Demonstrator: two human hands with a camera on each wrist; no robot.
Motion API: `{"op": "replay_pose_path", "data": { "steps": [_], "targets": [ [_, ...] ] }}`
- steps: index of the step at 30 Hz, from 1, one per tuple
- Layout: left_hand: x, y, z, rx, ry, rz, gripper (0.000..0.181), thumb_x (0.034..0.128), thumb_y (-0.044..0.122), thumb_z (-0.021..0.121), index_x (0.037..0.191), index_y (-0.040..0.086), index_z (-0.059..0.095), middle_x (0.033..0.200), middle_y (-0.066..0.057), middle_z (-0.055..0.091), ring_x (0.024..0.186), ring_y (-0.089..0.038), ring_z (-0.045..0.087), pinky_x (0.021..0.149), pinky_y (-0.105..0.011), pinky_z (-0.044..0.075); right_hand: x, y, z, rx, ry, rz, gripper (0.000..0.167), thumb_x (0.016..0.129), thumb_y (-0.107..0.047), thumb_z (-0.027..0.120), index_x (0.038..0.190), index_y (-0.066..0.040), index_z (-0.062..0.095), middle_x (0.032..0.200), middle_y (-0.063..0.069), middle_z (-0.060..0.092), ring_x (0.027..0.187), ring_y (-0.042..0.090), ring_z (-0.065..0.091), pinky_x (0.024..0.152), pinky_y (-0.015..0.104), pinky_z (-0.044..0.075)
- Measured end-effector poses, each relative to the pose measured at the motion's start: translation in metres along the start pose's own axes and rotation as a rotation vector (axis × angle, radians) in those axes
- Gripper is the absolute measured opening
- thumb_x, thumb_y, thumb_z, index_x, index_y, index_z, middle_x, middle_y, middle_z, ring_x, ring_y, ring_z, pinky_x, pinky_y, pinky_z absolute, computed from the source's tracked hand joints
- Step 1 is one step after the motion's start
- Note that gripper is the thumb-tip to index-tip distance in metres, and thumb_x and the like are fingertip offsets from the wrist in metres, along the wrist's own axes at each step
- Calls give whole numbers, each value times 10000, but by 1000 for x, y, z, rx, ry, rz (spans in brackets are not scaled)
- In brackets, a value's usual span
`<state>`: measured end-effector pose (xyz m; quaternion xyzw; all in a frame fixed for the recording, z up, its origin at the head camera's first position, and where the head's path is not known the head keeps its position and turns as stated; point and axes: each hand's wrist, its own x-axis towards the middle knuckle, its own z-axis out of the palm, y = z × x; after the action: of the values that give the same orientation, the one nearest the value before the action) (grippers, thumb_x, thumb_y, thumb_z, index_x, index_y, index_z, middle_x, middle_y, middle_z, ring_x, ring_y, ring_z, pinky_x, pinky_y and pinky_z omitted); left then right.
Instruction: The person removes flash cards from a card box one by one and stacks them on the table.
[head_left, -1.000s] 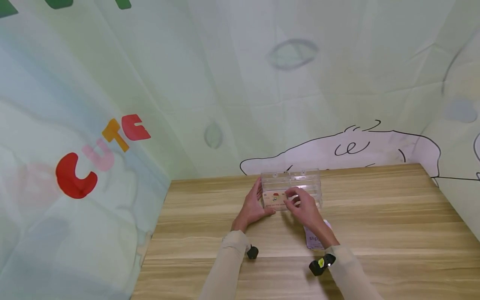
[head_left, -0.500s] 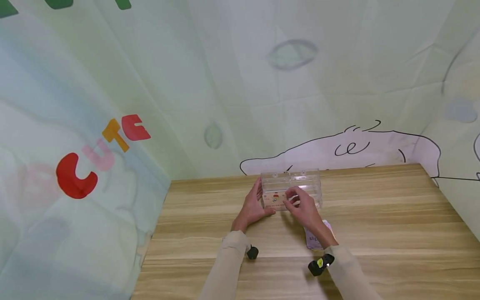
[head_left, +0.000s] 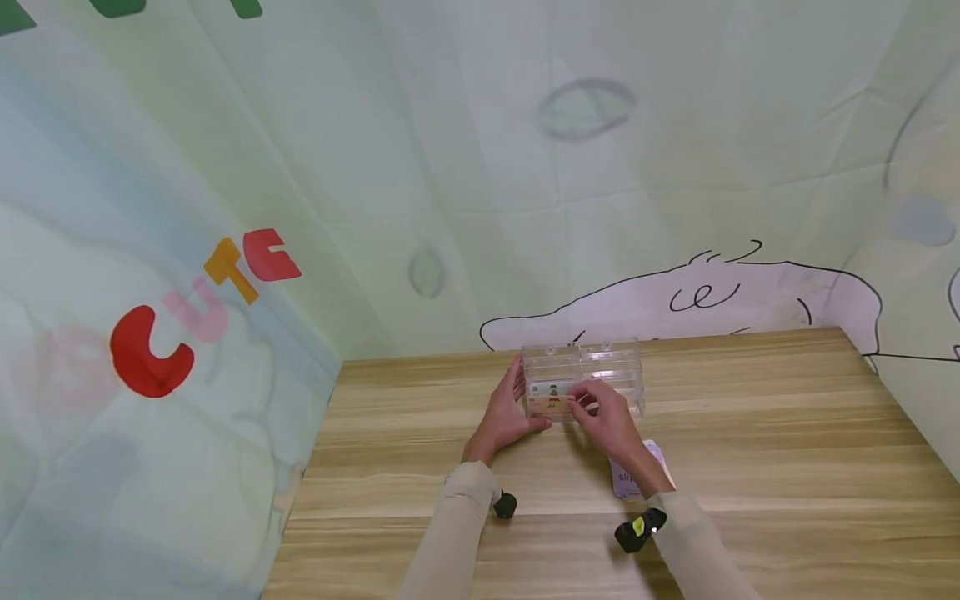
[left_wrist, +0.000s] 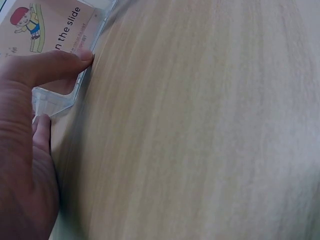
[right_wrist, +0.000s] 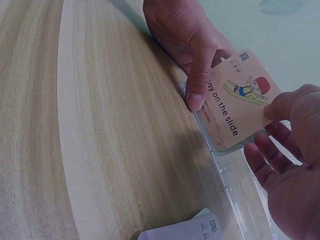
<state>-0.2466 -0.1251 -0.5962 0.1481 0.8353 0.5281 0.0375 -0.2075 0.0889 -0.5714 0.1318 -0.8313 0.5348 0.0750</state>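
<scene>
The left hand (head_left: pixel 507 414) grips the left end of the clear box (head_left: pixel 551 362), its left thumb (left_wrist: pixel 55 66) at the near edge and its fingers reaching along the box's left side; the left forearm (head_left: pixel 453 529), pale-sleeved, slants up to that end from the near side of the box; the right hand (head_left: pixel 609 417) bends over the middle of the box's near side, right thumb (right_wrist: pixel 287 106) pinching against a finger, lower fingers loosely bent; the right forearm (head_left: pixel 701 546) slants in from the box's near right
</scene>
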Motion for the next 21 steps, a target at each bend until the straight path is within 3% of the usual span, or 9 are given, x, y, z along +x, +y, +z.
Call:
{"op": "replay_pose_path", "data": {
  "steps": [14, 21],
  "targets": [
    [1, -2, 1, 19, -4, -7, 1292, 707, 87, 964, 1676, 217, 119, 1669, -69, 328, 1505, -246, 360, 1210, -351, 361, 0, -3, -6, 22, -10, 15, 127, 965, -6, 701, 1085, -48, 700, 1041, 78, 715, 975, 248, 677, 855, 420, 623],
    [2, -2, 2, 19, -2, -15, 1300, 700, 70, 961, 1676, 228, 118, 1672, -71, 319, 1507, -252, 355, 1213, -343, 353, 1, -4, -9, 53, 0, 11, 160, 973, 4, 685, 1124, -48, 679, 1051, 94, 715, 977, 252, 684, 850, 395, 630]
  ]
}}
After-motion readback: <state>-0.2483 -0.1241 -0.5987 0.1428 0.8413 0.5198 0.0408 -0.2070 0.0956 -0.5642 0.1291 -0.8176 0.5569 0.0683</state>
